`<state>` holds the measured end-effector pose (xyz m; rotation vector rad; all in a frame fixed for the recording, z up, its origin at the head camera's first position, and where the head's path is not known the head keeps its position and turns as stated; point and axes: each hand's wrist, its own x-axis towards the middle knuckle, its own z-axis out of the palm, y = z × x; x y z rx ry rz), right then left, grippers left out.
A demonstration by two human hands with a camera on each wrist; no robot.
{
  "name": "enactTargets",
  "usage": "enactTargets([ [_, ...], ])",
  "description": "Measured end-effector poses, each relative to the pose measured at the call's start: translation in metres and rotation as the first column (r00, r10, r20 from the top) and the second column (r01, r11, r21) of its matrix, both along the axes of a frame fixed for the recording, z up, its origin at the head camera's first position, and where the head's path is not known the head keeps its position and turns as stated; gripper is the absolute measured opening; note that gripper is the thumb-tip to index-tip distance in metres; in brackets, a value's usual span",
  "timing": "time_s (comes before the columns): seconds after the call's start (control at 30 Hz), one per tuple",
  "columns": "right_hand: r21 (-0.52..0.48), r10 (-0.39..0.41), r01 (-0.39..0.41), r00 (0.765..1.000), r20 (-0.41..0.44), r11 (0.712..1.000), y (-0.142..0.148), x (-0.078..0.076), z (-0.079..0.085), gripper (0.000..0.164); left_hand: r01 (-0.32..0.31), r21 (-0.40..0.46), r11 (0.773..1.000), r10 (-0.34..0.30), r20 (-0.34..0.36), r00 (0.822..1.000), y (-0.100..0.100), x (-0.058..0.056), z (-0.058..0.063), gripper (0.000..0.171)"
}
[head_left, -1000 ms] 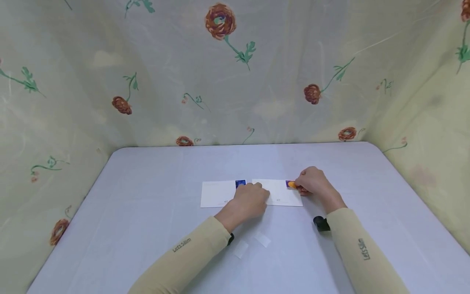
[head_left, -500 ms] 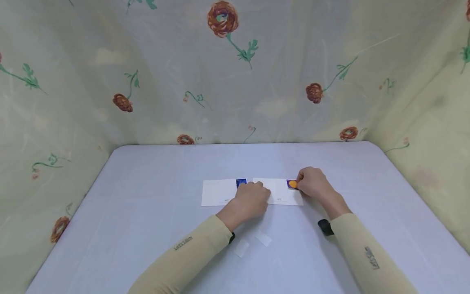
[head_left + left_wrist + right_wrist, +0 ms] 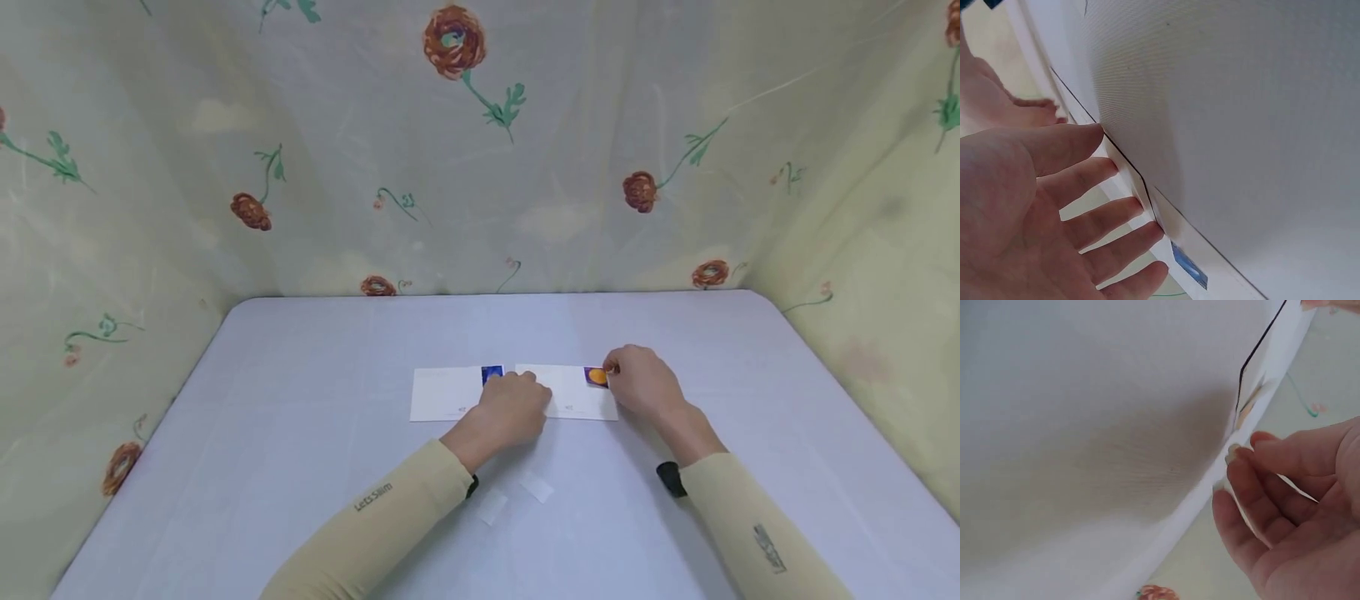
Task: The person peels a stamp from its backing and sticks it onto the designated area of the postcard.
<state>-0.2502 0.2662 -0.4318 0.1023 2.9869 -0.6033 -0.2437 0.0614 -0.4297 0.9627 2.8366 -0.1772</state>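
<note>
Two white envelopes lie side by side: the left envelope point(image 3: 438, 396) bears a blue stamp point(image 3: 491, 372) at its top right corner, partly covered by my hand. At the same corner of the right envelope point(image 3: 581, 404) is a purple and orange stamp point(image 3: 596, 377). My right hand point(image 3: 645, 383) pinches this stamp's right edge between thumb and curled fingers; in the right wrist view the stamp tilts up slightly from the paper. With straight, spread fingertips point(image 3: 1135, 206), my left hand point(image 3: 510, 408) rests on the inner ends of both envelopes.
Two small pale paper pieces, a left piece point(image 3: 492, 506) and a right piece point(image 3: 536, 487), lie on the white table point(image 3: 300, 400) nearer to me. A flower-patterned curtain point(image 3: 562, 167) hangs behind the table and on both sides. Black wrist straps show under the sleeves.
My right wrist and forearm have swung slightly right and toward me, and more of the orange stamp shows beside the fingertips. The left hand and both envelopes have kept their places.
</note>
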Motion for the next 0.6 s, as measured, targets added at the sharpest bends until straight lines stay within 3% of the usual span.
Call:
enactTargets([
  [0.17,0.114,0.108,-0.109,0.994,0.014,0.987,-0.005,0.011,0.002,0.041,0.002,-0.005,1.0,-0.002,-0.015,1.0,0.0,-0.001,-0.001,0.032],
  [0.33,0.254,0.253,-0.252,0.967,0.03,0.934,-0.008,0.022,0.0,0.043,-0.001,-0.007,1.0,0.001,-0.013,1.0,0.0,-0.001,-0.001,0.032],
  [0.4,0.268,0.271,-0.267,0.962,0.023,0.926,-0.008,0.025,-0.001,0.045,0.0,-0.006,1.0,-0.001,-0.013,1.0,0.0,0.0,-0.001,0.031],
  [0.6,0.213,0.252,-0.252,0.967,0.03,0.944,-0.003,0.028,-0.002,0.057,0.01,0.018,1.0,-0.01,-0.012,1.0,-0.001,-0.002,0.001,0.026],
])
